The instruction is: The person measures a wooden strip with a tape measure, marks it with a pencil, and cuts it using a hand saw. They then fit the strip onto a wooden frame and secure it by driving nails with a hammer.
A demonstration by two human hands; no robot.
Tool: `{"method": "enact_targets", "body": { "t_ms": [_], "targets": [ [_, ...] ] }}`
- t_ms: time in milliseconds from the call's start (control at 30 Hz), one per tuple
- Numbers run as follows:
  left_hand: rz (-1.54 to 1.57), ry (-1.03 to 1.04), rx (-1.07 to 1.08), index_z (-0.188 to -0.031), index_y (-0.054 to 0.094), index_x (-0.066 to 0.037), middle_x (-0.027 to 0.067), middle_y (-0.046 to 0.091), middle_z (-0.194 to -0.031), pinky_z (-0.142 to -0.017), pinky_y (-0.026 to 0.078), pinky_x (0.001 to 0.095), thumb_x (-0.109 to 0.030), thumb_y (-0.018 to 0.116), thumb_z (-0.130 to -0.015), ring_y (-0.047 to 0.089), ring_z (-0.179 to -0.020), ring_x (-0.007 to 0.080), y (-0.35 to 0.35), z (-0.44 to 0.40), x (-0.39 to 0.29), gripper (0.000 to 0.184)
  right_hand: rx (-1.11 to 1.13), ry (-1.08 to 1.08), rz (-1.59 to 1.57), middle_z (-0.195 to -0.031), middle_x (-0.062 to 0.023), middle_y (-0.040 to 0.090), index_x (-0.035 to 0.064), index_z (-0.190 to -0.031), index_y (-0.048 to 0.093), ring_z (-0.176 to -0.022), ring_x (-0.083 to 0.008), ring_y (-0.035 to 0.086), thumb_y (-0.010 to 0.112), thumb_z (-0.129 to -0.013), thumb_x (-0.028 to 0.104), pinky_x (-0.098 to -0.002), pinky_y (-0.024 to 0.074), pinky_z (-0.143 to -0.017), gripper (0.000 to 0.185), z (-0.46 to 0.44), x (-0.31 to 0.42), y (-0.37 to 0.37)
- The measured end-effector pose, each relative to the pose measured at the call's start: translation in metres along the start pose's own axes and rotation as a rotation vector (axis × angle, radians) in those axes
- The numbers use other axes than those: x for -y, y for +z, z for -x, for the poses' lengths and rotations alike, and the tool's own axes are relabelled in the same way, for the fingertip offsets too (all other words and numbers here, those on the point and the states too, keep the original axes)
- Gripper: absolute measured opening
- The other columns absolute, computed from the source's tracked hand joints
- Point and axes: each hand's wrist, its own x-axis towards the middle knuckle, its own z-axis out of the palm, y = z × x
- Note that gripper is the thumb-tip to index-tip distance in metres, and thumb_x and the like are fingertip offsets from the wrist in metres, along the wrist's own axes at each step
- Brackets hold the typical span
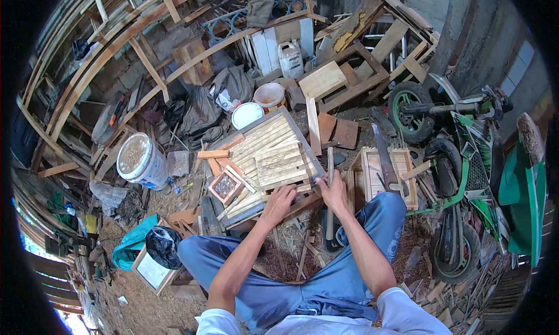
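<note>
On the worktop of pale slatted boards with a grey border lies a smaller slatted wooden panel. My left hand is closed at the panel's near edge, its fingertips curled over the wood. Just to its right, my right hand is wrapped round the wooden handle of a hammer. The handle points away from me, with what looks like a dark head at its far end. Left of the panel sits a small wooden box of nails, with loose wood strips around it.
A handsaw leans across a wooden crate at right. Beyond it stands a green small motorbike. White buckets and a lidded tub stand left and behind. Timber frames are piled at the back; shavings cover the floor.
</note>
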Motion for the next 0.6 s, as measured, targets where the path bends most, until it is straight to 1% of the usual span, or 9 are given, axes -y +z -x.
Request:
{"method": "enact_targets", "body": {
  "t_ms": [67, 100, 200, 233, 333, 367, 467, 500, 600],
  "targets": [
    [0.017, -0.021, 0.007, -0.101, 0.054, 0.000, 0.0143, 0.058, -0.116, -0.092, 0.043, 0.0399, -0.001, 0.056, -0.077, 0.055, -0.108, 0.0298, 0.002, 0.010, -0.001, 0.025, 0.014, -0.048, -0.042, -0.088, -0.0202, 0.067, -0.0020, -0.097, 0.052, -0.088, -0.0387, 0.066, 0.069, -0.084, 0.015, -0.0454, 0.0501, -0.078, 0.028, 0.000, -0.010, 0.011],
    [0.022, -0.006, -0.033, -0.097, 0.057, 0.000, 0.0141, 0.061, -0.111, -0.087, 0.045, 0.0411, -0.004, 0.058, -0.083, 0.058, -0.104, 0.0312, -0.001, 0.010, -0.001, 0.015, 0.034, -0.053, -0.032, -0.090, -0.0189, 0.068, -0.0011, -0.098, 0.051, -0.091, -0.0385, 0.065, 0.069, -0.083, 0.014, -0.0447, 0.0500, -0.079, 0.028, 0.001, -0.010, 0.013],
    [0.102, -0.060, -0.016, -0.096, 0.058, -0.002, 0.0130, 0.063, -0.108, -0.085, 0.046, 0.0418, -0.007, 0.060, -0.083, 0.060, -0.099, 0.0315, -0.010, 0.010, -0.001, 0.014, 0.039, -0.074, -0.009, -0.089, -0.0129, 0.069, 0.0007, -0.097, 0.051, -0.087, -0.0257, 0.067, 0.071, -0.083, 0.013, -0.0370, 0.0514, -0.078, 0.027, 0.003, -0.011, 0.025],
    [0.136, -0.053, -0.027, -0.093, 0.058, -0.003, 0.0110, 0.063, -0.108, -0.084, 0.046, 0.0405, -0.011, 0.064, -0.082, 0.060, -0.099, 0.0295, -0.015, 0.007, -0.001, 0.015, 0.042, -0.070, -0.014, -0.090, -0.0111, 0.069, 0.0009, -0.097, 0.050, -0.086, -0.0223, 0.067, 0.071, -0.082, 0.009, -0.0350, 0.0519, -0.076, 0.027, 0.003, -0.012, 0.030],
    [0.211, -0.128, -0.187, -0.091, 0.059, -0.003, 0.0108, 0.064, -0.101, -0.081, 0.046, 0.0400, -0.007, 0.065, -0.081, 0.061, -0.095, 0.0297, -0.034, -0.004, -0.007, 0.012, 0.027, 0.001, -0.193, -0.088, -0.0127, 0.070, 0.0013, -0.101, 0.048, -0.086, -0.0264, 0.069, 0.072, -0.079, 0.006, -0.0373, 0.0520, -0.079, 0.033, 0.003, -0.010, 0.037],
    [0.193, -0.195, -0.249, -0.091, 0.059, -0.002, 0.0116, 0.064, -0.098, -0.081, 0.046, 0.0399, -0.006, 0.065, -0.081, 0.061, -0.093, 0.0301, -0.035, -0.006, -0.002, 0.012, 0.006, 0.027, -0.221, -0.087, -0.0101, 0.070, 0.0014, -0.099, 0.048, -0.084, -0.0201, 0.069, 0.073, -0.078, 0.002, -0.0331, 0.0524, -0.078, 0.033, 0.002, -0.012, 0.041],
    [0.141, -0.398, -0.433, -0.089, 0.060, -0.001, 0.0140, 0.063, -0.090, -0.080, 0.045, 0.0396, -0.003, 0.064, -0.081, 0.060, -0.086, 0.0315, -0.034, -0.012, 0.010, 0.009, 0.008, 0.046, -0.220, -0.087, -0.0112, 0.070, 0.0005, -0.099, 0.047, -0.084, -0.0203, 0.069, 0.073, -0.078, 0.002, -0.0324, 0.0530, -0.076, 0.033, 0.002, -0.007, 0.041],
    [0.094, -0.512, -0.518, -0.088, 0.060, 0.001, 0.0136, 0.062, -0.087, -0.077, 0.046, 0.0379, -0.003, 0.064, -0.083, 0.060, -0.080, 0.0275, -0.041, -0.011, 0.008, 0.008, 0.008, 0.033, -0.229, -0.087, -0.0115, 0.070, 0.0003, -0.098, 0.047, -0.084, -0.0199, 0.069, 0.073, -0.079, 0.001, -0.0320, 0.0533, -0.076, 0.032, 0.002, -0.005, 0.040],
    [0.526, -0.997, -0.428, -0.090, 0.059, 0.003, 0.0119, 0.064, -0.089, -0.072, 0.049, 0.0343, -0.003, 0.062, -0.087, 0.061, -0.078, 0.0213, -0.038, 0.018, 0.016, 0.007, -0.005, 0.019, -0.251, -0.086, -0.0123, 0.069, -0.0002, -0.098, 0.047, -0.083, -0.0190, 0.069, 0.072, -0.079, 0.000, -0.0311, 0.0540, -0.075, 0.032, 0.005, 0.000, 0.037]
  ]
}}
